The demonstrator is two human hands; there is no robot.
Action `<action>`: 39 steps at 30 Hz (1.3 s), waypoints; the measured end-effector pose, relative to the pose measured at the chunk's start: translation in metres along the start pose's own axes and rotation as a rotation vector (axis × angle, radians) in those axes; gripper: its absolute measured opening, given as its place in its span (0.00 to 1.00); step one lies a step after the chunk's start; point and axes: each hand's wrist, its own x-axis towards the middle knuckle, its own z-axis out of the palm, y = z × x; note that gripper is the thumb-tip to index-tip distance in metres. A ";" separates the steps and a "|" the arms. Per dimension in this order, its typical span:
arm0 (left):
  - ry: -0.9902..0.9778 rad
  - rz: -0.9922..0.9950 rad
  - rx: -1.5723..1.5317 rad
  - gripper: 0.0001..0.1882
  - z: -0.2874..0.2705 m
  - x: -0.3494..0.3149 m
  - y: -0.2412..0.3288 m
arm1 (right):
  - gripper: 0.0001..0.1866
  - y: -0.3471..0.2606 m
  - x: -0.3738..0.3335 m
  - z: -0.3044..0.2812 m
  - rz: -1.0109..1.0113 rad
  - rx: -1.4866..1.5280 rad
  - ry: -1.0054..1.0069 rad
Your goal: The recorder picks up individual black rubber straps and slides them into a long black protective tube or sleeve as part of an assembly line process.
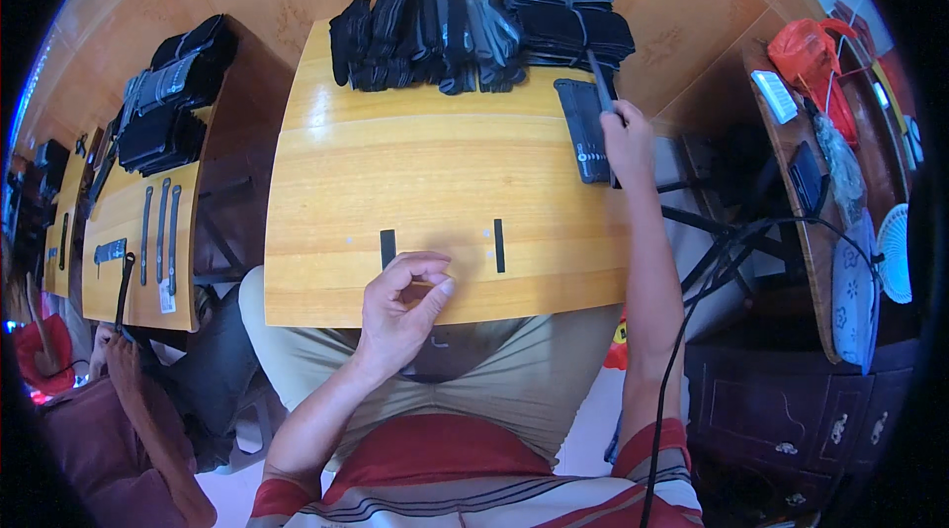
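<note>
My right hand [629, 147] is closed around a long dark strap [600, 81] at the table's right edge. The strap reaches up toward a tied stack of black flat pieces [573, 29]. Beside that hand lies a flat black packet [583, 132] with small pale marks. Near the front edge, my left hand [403, 310] hovers with its fingers loosely curled, thumb and forefinger apart, and nothing visible between them. A short black strip [388, 246] lies just beyond its fingers. Farther right is a second short black strip [499, 246], with small pale bits beside it.
Bundles of dark folded pieces [435, 39] line the back of my wooden table [395, 162]. On the left, a co-worker's hand [121, 355] holds a dark strap at another table [104, 281]. To the right, a black cable [736, 241] hangs near a shelf with a red bag [806, 53].
</note>
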 end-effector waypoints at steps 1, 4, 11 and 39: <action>-0.011 -0.029 -0.019 0.10 0.001 0.000 0.000 | 0.16 -0.001 0.001 -0.010 0.054 0.088 -0.077; -0.035 -0.106 -0.117 0.12 0.002 0.002 0.000 | 0.17 -0.004 -0.010 -0.035 0.173 0.531 -0.224; -0.015 -0.236 -0.382 0.19 0.035 0.027 0.029 | 0.17 -0.093 -0.099 -0.072 0.465 0.986 -0.347; -0.034 -0.418 -0.946 0.12 0.011 0.004 0.020 | 0.34 -0.024 -0.107 -0.053 -0.011 -0.656 -0.540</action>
